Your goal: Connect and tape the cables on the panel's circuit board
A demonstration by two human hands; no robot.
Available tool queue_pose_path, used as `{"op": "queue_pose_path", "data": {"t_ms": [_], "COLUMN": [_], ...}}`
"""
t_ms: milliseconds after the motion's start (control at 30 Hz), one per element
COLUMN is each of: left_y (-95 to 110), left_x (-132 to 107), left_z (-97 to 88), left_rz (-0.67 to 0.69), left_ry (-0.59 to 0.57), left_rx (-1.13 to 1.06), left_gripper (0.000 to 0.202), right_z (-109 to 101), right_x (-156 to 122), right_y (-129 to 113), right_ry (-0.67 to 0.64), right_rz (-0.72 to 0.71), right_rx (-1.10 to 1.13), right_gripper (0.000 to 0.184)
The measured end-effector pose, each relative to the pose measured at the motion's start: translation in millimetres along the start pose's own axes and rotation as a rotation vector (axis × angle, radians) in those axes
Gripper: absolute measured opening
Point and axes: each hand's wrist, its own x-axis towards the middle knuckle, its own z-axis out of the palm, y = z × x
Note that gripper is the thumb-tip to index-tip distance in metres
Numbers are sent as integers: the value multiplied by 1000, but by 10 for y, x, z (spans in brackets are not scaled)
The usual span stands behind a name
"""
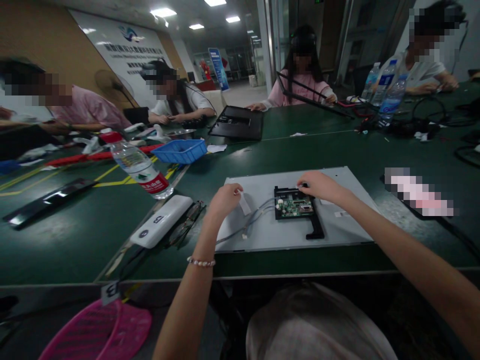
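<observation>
A grey metal panel [337, 235] lies flat on the green table in front of me. On it sits a black bracket holding a green circuit board [294, 206], with thin grey cables [255, 212] running left from the board. My left hand [224, 199] is closed in a pinch on a small white strip of tape [244, 203] by the cables. My right hand [318, 185] rests on the upper right corner of the black bracket, fingers curled onto its edge.
A white power bank [161, 221] and glasses [186, 226] lie left of the panel, a tilted water bottle [140, 169] and blue tray [180, 150] behind. A pink basket [97, 332] sits at bottom left. Several people work across the table among monitor parts, bottles [392, 97] and cables.
</observation>
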Motion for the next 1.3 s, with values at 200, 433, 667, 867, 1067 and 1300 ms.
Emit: {"op": "queue_pose_path", "data": {"t_ms": [200, 433, 667, 867, 1067, 1300], "left_y": [105, 637, 785, 622, 577, 580], "left_x": [-36, -12, 141, 106, 96, 97], "left_z": [-26, -219, -24, 69, 67, 121], "left_rz": [73, 409, 658, 646, 666, 637], "left_ry": [112, 76, -322, -469, -487, -453], "left_rx": [22, -35, -138, -231, -264, -280], "left_gripper": [33, 37, 89, 111, 112, 109], "right_z": [64, 25, 46, 27, 15, 98], "right_x": [22, 8, -53, -123, -136, -57], "right_y": [-37, -29, 286, 417, 498, 518], "right_ry": [41, 185, 108, 92, 60, 74], "right_rz": [65, 78, 102, 59, -13, -2], "right_rx": [-41, -165, -191, -75, -71, -148], "right_gripper": [23, 25, 26, 31, 30, 24]}}
